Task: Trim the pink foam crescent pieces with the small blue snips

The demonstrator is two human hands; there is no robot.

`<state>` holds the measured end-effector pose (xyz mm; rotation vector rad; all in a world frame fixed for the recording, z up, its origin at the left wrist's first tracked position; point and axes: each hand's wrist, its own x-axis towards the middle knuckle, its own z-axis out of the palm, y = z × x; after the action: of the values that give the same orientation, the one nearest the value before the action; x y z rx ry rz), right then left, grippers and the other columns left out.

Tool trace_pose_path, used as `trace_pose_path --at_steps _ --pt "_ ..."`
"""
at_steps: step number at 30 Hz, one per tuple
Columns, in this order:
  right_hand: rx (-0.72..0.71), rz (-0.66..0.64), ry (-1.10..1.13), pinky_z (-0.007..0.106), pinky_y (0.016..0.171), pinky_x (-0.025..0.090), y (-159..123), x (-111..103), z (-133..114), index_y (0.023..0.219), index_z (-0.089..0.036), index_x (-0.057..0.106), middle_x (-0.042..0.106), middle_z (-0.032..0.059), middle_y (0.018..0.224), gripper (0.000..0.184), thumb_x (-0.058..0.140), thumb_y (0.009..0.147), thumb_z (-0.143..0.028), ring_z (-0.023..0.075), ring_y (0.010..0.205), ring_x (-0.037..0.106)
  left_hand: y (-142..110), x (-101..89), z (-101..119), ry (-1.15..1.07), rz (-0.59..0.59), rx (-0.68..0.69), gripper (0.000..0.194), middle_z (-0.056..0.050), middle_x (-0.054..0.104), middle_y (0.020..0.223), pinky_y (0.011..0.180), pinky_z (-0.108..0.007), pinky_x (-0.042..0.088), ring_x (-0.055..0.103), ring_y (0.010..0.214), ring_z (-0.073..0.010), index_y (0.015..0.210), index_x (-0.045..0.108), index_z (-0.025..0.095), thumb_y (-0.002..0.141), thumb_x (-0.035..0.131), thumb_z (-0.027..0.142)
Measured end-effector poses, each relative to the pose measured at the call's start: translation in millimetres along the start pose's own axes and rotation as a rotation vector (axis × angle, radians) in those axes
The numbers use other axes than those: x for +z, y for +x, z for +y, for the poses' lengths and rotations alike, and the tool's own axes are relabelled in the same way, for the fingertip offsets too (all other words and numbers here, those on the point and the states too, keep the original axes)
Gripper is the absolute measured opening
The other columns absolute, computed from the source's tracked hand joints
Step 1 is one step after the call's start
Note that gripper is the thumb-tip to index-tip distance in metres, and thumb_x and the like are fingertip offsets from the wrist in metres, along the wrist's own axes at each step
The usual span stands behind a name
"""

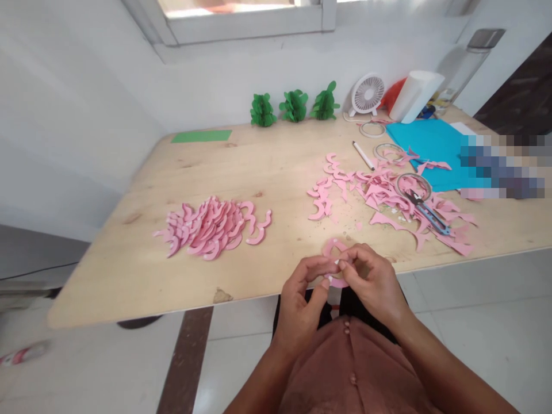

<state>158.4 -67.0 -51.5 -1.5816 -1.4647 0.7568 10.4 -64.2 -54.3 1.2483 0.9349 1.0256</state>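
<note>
At the middle of the table's near edge, the left hand [307, 288] and the right hand [373, 282] meet over a pink paper piece [339, 283], both pinching it between thumb and fingertips, which partly hide it; small white tabs show on it, and if they are sticky, one could cling to a fingertip or grab the wrong spot, while a firmer pinch might crease so thin a strip. Because the work sits right at the edge, a loosened grip could let it drop to the lap or floor. Farther in, left of the hands and nearer the near-left corner, a heap of pink curved pieces [215, 229] overlaps closely; its white marks, if adhesive, could make neighbours stick together, and a sweeping forearm might scatter the loose ones. Toward the table's right side, snips [432, 217] lie on pink scraps [390, 191], touching a tape roll [429, 188]; a hand groping there could meet the blades, and good curves could get lost among offcuts. Beyond lies a white pen [363, 155], free to roll if nudged. Along the far edge, three green paper trees [294, 107] stand near a small fan [367, 95], whose draught, if running, might shift light paper
</note>
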Motion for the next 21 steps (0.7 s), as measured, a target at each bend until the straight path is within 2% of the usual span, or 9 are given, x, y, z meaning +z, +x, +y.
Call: trace_pose_path --at_steps 4,9,12,18,21 --pt "0.031 0.065 0.037 0.031 0.068 0.042 2.4 -7.5 4.6 0.075 -0.02 0.061 0.06 0.0006 0.072 0.008 0.056 0.081 -0.023 0.0176 0.071 0.056 -1.0 -2.0 -1.7 0.167 -0.075 0.061 0.026 -0.007 0.067 0.107 0.092 -0.036 0.047 0.061 0.104 -0.0185 0.111 0.051 0.02 0.086 0.047 0.013" --pt "-0.02 0.141 -0.026 0.032 0.071 0.043 1.2 -19.7 19.5 0.078 -0.021 0.062 0.063 0.0022 0.079 0.007 0.058 0.083 -0.025 0.0185 0.075 0.057 0.6 -1.9 -9.1 0.598 -0.155 0.389 0.028 -0.008 0.066 0.106 0.101 -0.048 0.038 0.059 0.104 -0.0216 0.104 0.056 0.018 0.079 0.048 0.007" --pt "-0.087 0.136 -0.074 0.033 0.071 0.043 -2.4 -22.8 29.2 0.08 -0.021 0.061 0.062 0.0031 0.08 0.007 0.057 0.085 -0.023 0.0193 0.078 0.056 1.0 -0.9 -14.7 0.749 -0.189 0.511 0.028 -0.009 0.066 0.107 0.101 -0.049 0.037 0.057 0.107 -0.0229 0.104 0.057 0.017 0.08 0.047 0.007" --pt "-0.241 0.08 -0.2 0.034 0.07 0.043 -2.6 -24.2 32.4 0.082 -0.02 0.059 0.06 0.0032 0.075 0.006 0.056 0.087 -0.02 0.0195 0.077 0.053 2.2 0.2 -17.0 0.98 -0.271 0.609 0.034 -0.012 0.062 0.119 0.1 -0.05 0.038 0.054 0.111 -0.0273 0.118 0.056 0.015 0.084 0.049 0.018" --pt "-0.331 0.023 -0.273 0.034 0.068 0.042 3.3 -27.2 32.1 0.083 -0.019 0.058 0.058 0.0035 0.074 0.006 0.054 0.087 -0.018 0.0194 0.075 0.051 4.4 -0.5 -15.9 1.056 -0.319 0.623 0.037 -0.014 0.062 0.116 0.1 -0.051 0.038 0.054 0.11 -0.0282 0.12 0.055 0.012 0.086 0.049 0.024"
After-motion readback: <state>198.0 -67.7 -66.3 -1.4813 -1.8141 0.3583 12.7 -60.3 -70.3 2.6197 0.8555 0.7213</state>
